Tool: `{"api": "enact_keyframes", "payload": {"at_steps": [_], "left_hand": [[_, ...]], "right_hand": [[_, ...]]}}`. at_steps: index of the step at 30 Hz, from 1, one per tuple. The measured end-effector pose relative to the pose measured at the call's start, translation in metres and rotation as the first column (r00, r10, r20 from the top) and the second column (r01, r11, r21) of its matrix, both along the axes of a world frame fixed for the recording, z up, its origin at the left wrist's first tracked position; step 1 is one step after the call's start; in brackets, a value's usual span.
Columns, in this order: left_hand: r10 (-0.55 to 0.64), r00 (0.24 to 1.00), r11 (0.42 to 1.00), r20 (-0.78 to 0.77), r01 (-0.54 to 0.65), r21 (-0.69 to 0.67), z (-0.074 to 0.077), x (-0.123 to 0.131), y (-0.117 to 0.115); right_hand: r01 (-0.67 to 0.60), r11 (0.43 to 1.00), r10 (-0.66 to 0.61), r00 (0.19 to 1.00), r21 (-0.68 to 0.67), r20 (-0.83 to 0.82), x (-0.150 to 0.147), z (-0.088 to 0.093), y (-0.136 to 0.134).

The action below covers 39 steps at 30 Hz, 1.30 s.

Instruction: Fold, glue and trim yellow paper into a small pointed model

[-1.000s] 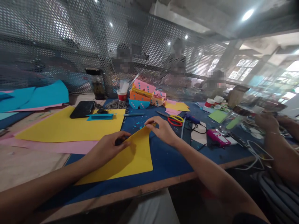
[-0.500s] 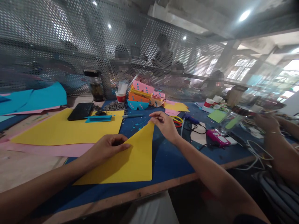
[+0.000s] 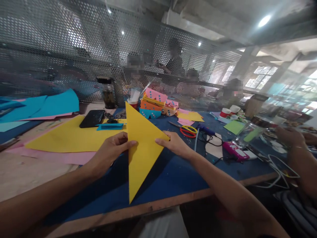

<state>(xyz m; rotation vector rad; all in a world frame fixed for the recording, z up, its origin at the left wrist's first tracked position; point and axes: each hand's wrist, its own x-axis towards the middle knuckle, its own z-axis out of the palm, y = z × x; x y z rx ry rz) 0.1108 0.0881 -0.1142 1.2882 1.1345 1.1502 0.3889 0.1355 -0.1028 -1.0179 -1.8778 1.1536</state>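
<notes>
Both forearms extend forward over the blue-topped desk (image 3: 188, 180), slanting inward from the lower left and lower right. Between the hands, a smooth, triangular yellow paper sheet (image 3: 143, 158) is held up above the desk's near part, one sharp corner pointing down. The left hand (image 3: 114, 148) is nearly closed, pinching the sheet's left edge, thumb on the near face. The right hand (image 3: 174, 144) grips the right corner between thumb and curled fingers.

Beyond, at left, a large flat yellow sheet (image 3: 64, 137) overlaps pink paper (image 3: 58, 158) and carries a black, rectangular phone-like object (image 3: 92, 118). At right lie metal scissors with red and yellow looped handles (image 3: 188, 131). Farther back stands a dark-lidded clear jar (image 3: 107, 96), before a perforated grey metal screen (image 3: 153, 36).
</notes>
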Motion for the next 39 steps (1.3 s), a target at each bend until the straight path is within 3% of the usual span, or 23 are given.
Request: {"api": "enact_keyframes", "payload": {"at_steps": [3,7,18,28,39], "left_hand": [[-0.014,1.000,1.000,-0.003,0.014,0.006,-0.001,0.001,-0.001],[-0.021,1.000,1.000,-0.020,0.021,0.000,-0.001,0.000,-0.001],[0.006,0.997,1.000,-0.078,-0.004,0.015,-0.008,-0.005,0.002],[0.056,0.998,0.997,0.012,-0.055,-0.050,-0.013,-0.004,0.003],[0.106,0.993,0.992,0.049,-0.102,-0.074,-0.008,0.000,0.002]], "right_hand": [[0.089,0.996,-0.090,0.989,-0.020,-0.119,-0.001,-0.002,0.004],[0.105,0.988,-0.130,0.960,-0.110,-0.248,-0.002,-0.006,0.008],[0.179,0.983,-0.183,0.951,-0.039,-0.250,0.000,-0.004,0.010],[0.214,0.976,-0.204,0.954,0.025,-0.218,0.000,-0.003,0.008],[0.213,0.976,-0.200,0.964,0.053,-0.176,0.000,-0.005,0.009]]}}
